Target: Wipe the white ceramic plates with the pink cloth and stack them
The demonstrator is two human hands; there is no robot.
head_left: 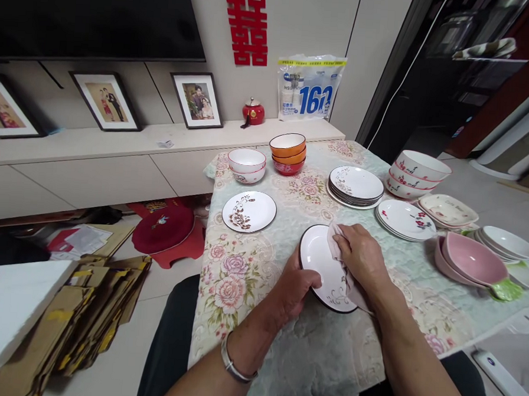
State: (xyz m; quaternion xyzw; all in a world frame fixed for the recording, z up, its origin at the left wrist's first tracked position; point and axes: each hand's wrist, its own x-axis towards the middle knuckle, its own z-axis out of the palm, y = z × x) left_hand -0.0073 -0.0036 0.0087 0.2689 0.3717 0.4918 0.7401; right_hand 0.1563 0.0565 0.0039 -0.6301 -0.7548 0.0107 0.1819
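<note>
My left hand [299, 285] grips the left edge of a white plate [322, 261] with a dark rim, its thumb lying over the front. The plate is tilted above the table near my lap. Bunched in my right hand [362, 256] is a pale cloth [334, 237], pressed against the plate's upper right side. A brown floral pattern shows low on the plate; the cloth and fingers hide part of it. To the left, a similar plate [261, 207] lies flat on the tablecloth. Beyond my right hand stands a stack of matching plates [356, 182].
Orange and red bowls [287, 143] and white bowls [247, 159] are stacked at the back. On the right are flowered plates [400, 220], tall white bowls [419, 168] and pink bowls [474, 259]. A red stool [165, 225] and flattened cardboard [63, 323] sit left of the table.
</note>
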